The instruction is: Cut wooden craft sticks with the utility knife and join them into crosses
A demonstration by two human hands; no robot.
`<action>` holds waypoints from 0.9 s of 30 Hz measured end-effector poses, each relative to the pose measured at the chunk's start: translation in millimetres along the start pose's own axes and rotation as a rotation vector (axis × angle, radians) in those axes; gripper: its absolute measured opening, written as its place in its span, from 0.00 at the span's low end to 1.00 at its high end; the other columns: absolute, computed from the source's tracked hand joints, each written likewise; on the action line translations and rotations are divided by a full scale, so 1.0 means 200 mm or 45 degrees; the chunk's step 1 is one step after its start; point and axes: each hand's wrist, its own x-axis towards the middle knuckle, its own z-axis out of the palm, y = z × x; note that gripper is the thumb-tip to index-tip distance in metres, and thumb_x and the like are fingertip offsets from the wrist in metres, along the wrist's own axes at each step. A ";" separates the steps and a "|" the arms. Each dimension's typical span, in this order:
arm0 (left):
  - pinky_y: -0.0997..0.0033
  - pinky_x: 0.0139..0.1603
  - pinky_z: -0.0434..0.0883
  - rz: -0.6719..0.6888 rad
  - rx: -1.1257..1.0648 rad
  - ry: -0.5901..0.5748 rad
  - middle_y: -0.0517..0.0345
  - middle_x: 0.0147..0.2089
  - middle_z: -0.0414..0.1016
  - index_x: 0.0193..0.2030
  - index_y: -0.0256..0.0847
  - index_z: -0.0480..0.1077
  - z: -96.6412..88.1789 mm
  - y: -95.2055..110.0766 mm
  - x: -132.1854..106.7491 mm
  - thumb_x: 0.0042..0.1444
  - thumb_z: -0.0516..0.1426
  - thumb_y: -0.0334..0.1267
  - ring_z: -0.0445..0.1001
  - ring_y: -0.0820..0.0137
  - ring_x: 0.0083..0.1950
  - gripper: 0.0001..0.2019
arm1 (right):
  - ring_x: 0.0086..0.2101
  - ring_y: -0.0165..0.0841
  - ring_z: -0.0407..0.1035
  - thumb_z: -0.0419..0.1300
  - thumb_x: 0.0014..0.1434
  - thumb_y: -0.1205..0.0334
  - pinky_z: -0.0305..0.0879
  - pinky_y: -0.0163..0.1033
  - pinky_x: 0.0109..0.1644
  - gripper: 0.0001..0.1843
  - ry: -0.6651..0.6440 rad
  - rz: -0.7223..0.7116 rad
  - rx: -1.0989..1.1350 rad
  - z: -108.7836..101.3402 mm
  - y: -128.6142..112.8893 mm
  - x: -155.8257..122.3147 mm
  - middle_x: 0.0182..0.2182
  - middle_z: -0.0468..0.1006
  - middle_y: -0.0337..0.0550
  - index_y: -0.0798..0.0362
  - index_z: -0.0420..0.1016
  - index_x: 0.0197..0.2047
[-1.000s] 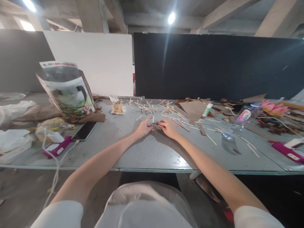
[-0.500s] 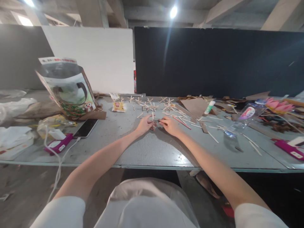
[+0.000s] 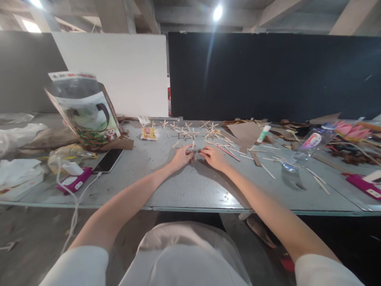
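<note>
My left hand (image 3: 182, 156) and my right hand (image 3: 213, 156) meet over the grey table (image 3: 190, 188), fingertips almost touching. Both pinch a small thin stick piece (image 3: 195, 150) between them; it is too small to make out fully. Just beyond my hands lie loose wooden sticks (image 3: 220, 145) and several star-shaped stick pieces (image 3: 187, 133). A red-tipped stick (image 3: 228, 153) lies right of my right hand.
A printed bag (image 3: 85, 113) stands at the left, with a phone (image 3: 107, 160), a magenta packet (image 3: 73, 181) and a white cable near it. A glue tube (image 3: 263, 134), cardboard scraps (image 3: 244, 133), a plastic bottle (image 3: 306, 147) and a pink paper flower (image 3: 351, 131) lie on the right.
My left index finger, stretched out a second ago, has curled in to pinch. Both hands stayed nearly in place; the view shifted slightly.
</note>
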 end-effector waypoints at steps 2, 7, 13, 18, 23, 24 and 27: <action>0.76 0.25 0.70 0.012 0.013 -0.002 0.64 0.23 0.75 0.59 0.34 0.72 0.00 -0.01 0.00 0.61 0.63 0.34 0.72 0.76 0.20 0.19 | 0.38 0.37 0.72 0.55 0.73 0.54 0.67 0.41 0.44 0.17 -0.007 -0.002 0.000 0.00 0.00 0.00 0.40 0.78 0.47 0.47 0.84 0.52; 0.73 0.29 0.73 0.023 -0.071 -0.079 0.60 0.26 0.78 0.64 0.33 0.68 -0.01 -0.01 -0.01 0.62 0.62 0.36 0.75 0.74 0.23 0.24 | 0.37 0.37 0.72 0.54 0.74 0.54 0.67 0.41 0.44 0.18 0.007 -0.014 0.012 -0.01 -0.02 0.00 0.39 0.78 0.47 0.48 0.84 0.53; 0.71 0.34 0.75 0.048 -0.183 -0.082 0.51 0.35 0.84 0.67 0.35 0.68 -0.04 -0.02 0.02 0.68 0.56 0.39 0.79 0.72 0.27 0.23 | 0.38 0.37 0.73 0.53 0.74 0.54 0.68 0.42 0.46 0.18 0.006 0.004 0.042 -0.03 -0.03 0.01 0.40 0.78 0.48 0.48 0.84 0.52; 0.71 0.36 0.76 0.100 -0.161 -0.097 0.51 0.38 0.84 0.68 0.37 0.68 -0.04 -0.02 0.03 0.66 0.58 0.38 0.80 0.72 0.29 0.24 | 0.39 0.37 0.73 0.53 0.74 0.54 0.69 0.42 0.46 0.18 0.029 0.027 0.049 -0.03 -0.03 0.01 0.40 0.79 0.48 0.49 0.83 0.54; 0.69 0.39 0.78 0.129 -0.177 -0.103 0.50 0.38 0.84 0.69 0.36 0.67 -0.03 -0.03 0.03 0.66 0.59 0.40 0.82 0.70 0.31 0.25 | 0.39 0.38 0.73 0.53 0.74 0.54 0.69 0.43 0.46 0.19 0.048 0.043 0.040 -0.03 -0.03 0.01 0.40 0.79 0.48 0.50 0.84 0.53; 0.69 0.39 0.78 0.132 -0.177 -0.103 0.51 0.37 0.84 0.69 0.35 0.67 -0.03 -0.03 0.03 0.66 0.59 0.41 0.82 0.70 0.32 0.26 | 0.39 0.38 0.74 0.53 0.74 0.54 0.69 0.43 0.46 0.19 0.046 0.042 0.041 -0.03 -0.03 0.01 0.40 0.79 0.48 0.49 0.83 0.54; 0.69 0.38 0.78 0.143 -0.166 -0.095 0.51 0.37 0.83 0.69 0.35 0.66 -0.03 -0.03 0.03 0.66 0.60 0.42 0.82 0.70 0.31 0.27 | 0.39 0.38 0.73 0.52 0.74 0.54 0.69 0.43 0.47 0.19 0.030 0.039 0.048 -0.04 -0.04 0.01 0.41 0.79 0.48 0.48 0.83 0.54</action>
